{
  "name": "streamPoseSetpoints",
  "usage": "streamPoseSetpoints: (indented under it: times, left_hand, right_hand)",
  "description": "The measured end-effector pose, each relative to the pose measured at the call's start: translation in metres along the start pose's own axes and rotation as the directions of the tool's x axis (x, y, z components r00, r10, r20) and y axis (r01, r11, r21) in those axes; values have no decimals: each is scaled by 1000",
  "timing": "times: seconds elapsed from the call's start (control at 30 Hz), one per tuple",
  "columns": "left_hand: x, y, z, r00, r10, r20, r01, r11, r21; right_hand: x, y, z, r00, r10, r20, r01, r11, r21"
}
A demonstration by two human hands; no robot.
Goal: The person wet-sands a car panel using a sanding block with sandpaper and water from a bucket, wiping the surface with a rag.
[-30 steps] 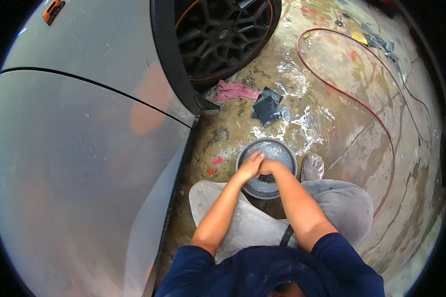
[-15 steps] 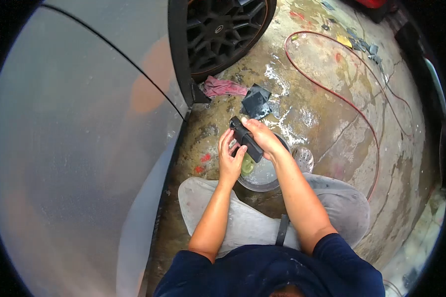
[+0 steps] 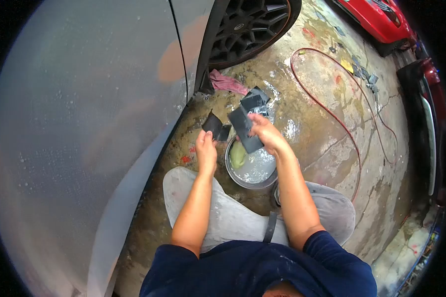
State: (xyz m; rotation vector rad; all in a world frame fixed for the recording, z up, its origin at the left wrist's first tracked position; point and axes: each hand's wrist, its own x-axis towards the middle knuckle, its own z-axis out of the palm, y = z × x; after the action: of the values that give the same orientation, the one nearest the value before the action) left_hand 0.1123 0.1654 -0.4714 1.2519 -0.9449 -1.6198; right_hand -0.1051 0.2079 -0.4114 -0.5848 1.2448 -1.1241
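Pinched in my left hand (image 3: 206,147) is a dark, creased sheet of sandpaper (image 3: 214,126), its upper end curling. My right hand (image 3: 266,133) grips a dark flat rectangular sanding block (image 3: 245,129), tilted over the bucket (image 3: 252,186). The block and the sheet are apart. Cloudy water fills the bucket, and a pale green soft lump, perhaps a sponge, (image 3: 238,155) lies in it against the left side. Just beyond the block, more dark sheets (image 3: 257,95) rest on the wet floor.
A grey car panel (image 3: 99,123) with water drops stands at my left, beside a black wheel (image 3: 248,29). A pink cloth (image 3: 227,83) lies near the tyre. A red hose (image 3: 327,110) curves over the concrete at right. A red vehicle (image 3: 376,20) is at the far right.
The sandpaper has come off the block; my left hand has drawn it left while my right hand keeps the block. My view has shifted, showing more of the red vehicle.
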Motion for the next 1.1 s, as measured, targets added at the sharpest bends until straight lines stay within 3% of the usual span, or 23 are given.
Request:
streamPoseSetpoints:
  times: [0.03,0.07,0.2,0.23,0.3,0.4,0.53,0.83,0.93,1.03,1.1]
  left_hand:
    - [4,1,-7,996,-72,60,77,992,-101]
    - [5,2,-8,990,-120,79,128,987,-99]
    - [0,11,0,959,-235,160,256,959,-124]
    - [-3,18,6,954,-238,180,265,954,-143]
    - [-9,30,11,948,-233,215,270,950,-158]
    - [-14,36,12,945,-222,242,260,956,-137]
    - [-17,35,15,951,-204,234,245,956,-159]
    - [-25,37,20,956,-134,261,135,991,14]
    - [-31,41,24,957,-93,274,80,995,59]
    - [-29,35,20,937,-47,346,116,976,-182]
    - [-28,34,21,945,-52,321,119,974,-192]
  right_hand:
    - [-5,-11,5,997,-60,-52,62,997,41]
    - [-13,-30,18,987,-102,-128,95,994,-57]
    - [-4,-13,35,919,-384,-91,336,881,-333]
    - [-12,-19,44,906,-413,-95,315,806,-501]
    - [-23,-29,59,932,-350,-94,222,756,-615]
    - [-19,-8,60,896,-431,-111,244,684,-687]
    - [-15,2,57,886,-446,-130,270,722,-637]
    - [-15,2,55,899,-433,-70,292,711,-640]
    - [-8,9,47,840,-543,3,361,555,-749]
    - [-14,-2,43,885,-465,15,364,673,-644]
    - [-15,-5,43,876,-479,44,383,639,-667]
